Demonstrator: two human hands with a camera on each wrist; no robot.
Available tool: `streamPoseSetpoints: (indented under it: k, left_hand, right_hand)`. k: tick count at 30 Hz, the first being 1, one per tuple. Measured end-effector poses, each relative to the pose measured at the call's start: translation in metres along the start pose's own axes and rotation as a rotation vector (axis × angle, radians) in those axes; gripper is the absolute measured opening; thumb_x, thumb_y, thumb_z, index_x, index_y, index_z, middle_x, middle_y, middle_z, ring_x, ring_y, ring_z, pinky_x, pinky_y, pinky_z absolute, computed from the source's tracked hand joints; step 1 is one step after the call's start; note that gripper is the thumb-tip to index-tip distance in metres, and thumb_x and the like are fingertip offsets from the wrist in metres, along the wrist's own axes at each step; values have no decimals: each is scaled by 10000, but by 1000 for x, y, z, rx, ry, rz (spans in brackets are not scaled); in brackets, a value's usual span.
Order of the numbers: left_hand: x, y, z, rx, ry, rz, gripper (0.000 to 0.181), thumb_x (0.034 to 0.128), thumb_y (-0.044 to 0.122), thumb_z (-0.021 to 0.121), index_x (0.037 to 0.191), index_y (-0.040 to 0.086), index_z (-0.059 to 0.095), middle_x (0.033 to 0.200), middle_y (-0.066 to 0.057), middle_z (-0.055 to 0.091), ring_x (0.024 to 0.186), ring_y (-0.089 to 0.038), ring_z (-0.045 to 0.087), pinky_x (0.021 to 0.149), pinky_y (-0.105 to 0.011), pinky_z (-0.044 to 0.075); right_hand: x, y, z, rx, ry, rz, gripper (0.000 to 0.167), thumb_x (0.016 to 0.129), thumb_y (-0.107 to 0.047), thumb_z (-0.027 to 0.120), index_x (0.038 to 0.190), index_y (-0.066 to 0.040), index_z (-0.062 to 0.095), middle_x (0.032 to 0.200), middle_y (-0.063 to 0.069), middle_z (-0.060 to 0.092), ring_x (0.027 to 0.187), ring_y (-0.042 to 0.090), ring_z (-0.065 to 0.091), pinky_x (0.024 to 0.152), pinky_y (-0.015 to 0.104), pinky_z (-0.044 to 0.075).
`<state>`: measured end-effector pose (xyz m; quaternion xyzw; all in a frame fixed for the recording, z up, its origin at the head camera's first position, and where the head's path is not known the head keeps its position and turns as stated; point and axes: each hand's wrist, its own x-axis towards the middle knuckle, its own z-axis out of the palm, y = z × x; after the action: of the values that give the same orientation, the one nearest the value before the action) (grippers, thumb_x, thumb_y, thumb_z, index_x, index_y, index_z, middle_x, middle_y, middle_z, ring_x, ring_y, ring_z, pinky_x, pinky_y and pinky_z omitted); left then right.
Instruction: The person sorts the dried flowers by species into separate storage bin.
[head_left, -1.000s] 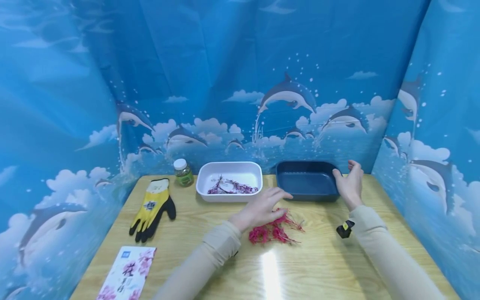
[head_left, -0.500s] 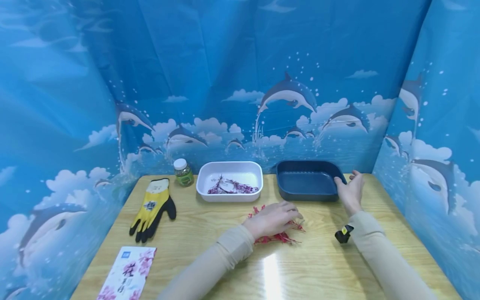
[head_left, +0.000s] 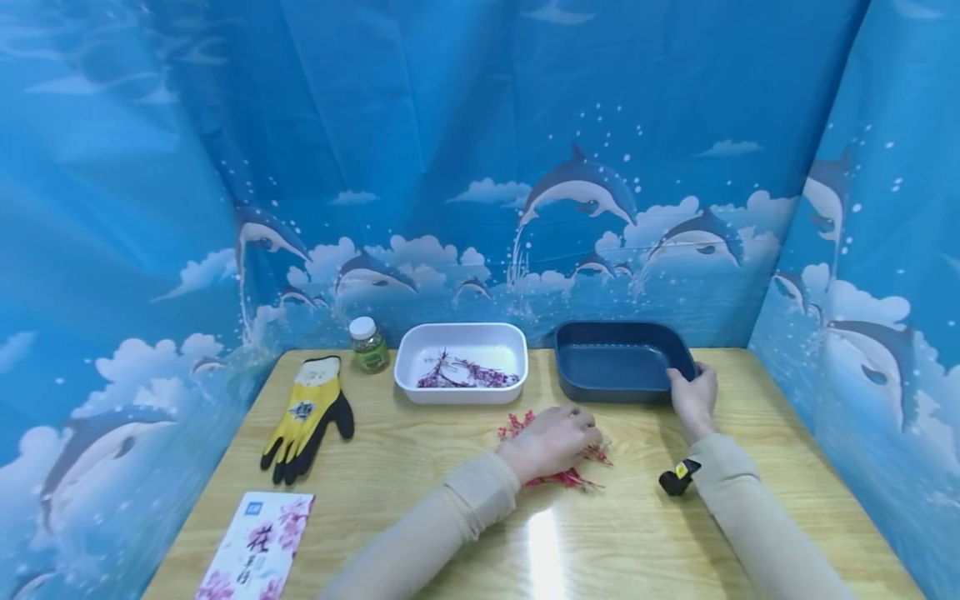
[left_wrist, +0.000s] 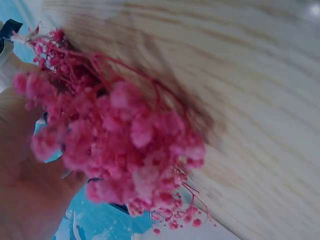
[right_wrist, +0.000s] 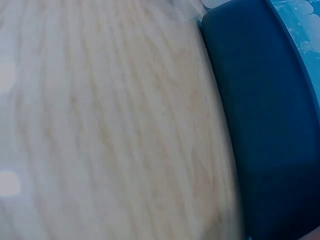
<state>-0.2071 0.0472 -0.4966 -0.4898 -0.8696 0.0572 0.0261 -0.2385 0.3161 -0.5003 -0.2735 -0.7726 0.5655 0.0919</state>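
A loose bunch of dried pink-red flowers (left_wrist: 135, 130) lies on the table below the two trays. My left hand (head_left: 552, 440) is over the bunch in the head view, fingers curled down around it; the fingertips are hidden. In the left wrist view the blossoms cover most of that hand's fingers. At the right end of the dark blue tray (head_left: 618, 393), my right hand (head_left: 694, 400) grips the rim, thumb over the edge and fingers outside. The tray's side (right_wrist: 265, 110) fills the right part of the right wrist view, where the hand barely shows.
Left of the blue tray stands a white tray (head_left: 461, 397) with small purple dried flowers (head_left: 468, 375). A lidded jar (head_left: 369, 346), a yellow-black work glove (head_left: 309, 417) and a floral printed packet (head_left: 257, 546) lie further left. A dolphin-print curtain borders the table's back and sides.
The left hand has moved right and down onto the red flowers, its fingers curling. My right hand has come down and closed on the blue tray's right end. The trays have barely moved.
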Motion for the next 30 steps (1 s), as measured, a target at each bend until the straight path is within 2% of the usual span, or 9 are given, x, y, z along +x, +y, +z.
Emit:
streamPoseSetpoints:
  k: [5,9,14,19,23,27,30]
  left_hand:
    - [3,3,1,47,12,43,366,1065,270,592,1409,393,618,1398,106,649,1342,-136,560,1220,-343,461]
    - [3,3,1,70,25,89,398,1042,224,623,1401,396,623,1338,127,671,1297,-102,576,1177,-273,484]
    - [5,4,5,132,79,128,378,1042,214,600,1380,382,617,1309,139,655,1292,-91,565,1160,-241,486]
    - [5,6,6,155,73,148,409,1042,243,586,1415,409,570,1318,150,636,1266,-83,561,1142,-249,499]
    - [4,7,6,191,60,163,414,1038,249,579,1404,441,570,1314,171,638,1233,-73,575,1179,-260,466]
    - [4,7,7,252,71,154,348,1037,286,584,1351,435,613,1270,189,658,1195,-72,598,1184,-278,461]
    - [5,8,8,262,54,145,322,1047,299,586,1340,423,630,1265,194,670,1189,-66,603,1160,-266,477]
  right_hand:
    - [0,2,1,16,-9,-6,681,1085,-208,440,1663,-6,140,1728,271,195,1599,450,238,1329,562,273]
    - [-1,3,3,18,-9,-19,651,1088,-142,412,1667,-18,141,1740,259,179,1614,439,207,1335,563,256]
    - [-1,6,6,14,-1,-40,632,1100,-130,399,1671,-37,146,1748,241,172,1624,428,185,1334,572,255]
    - [-2,8,11,-2,10,-64,632,1099,-153,424,1664,-30,171,1734,254,207,1615,444,209,1322,584,273]
    - [-4,6,15,-3,5,-58,639,1102,-175,437,1665,-38,168,1732,258,209,1612,449,216,1317,592,276]
    - [-8,3,19,1,-7,-56,639,1104,-185,432,1667,-46,163,1736,254,204,1613,445,214,1319,592,271]
    - [-9,3,21,5,-8,-65,634,1101,-174,435,1662,-35,175,1731,260,211,1613,447,214,1322,594,263]
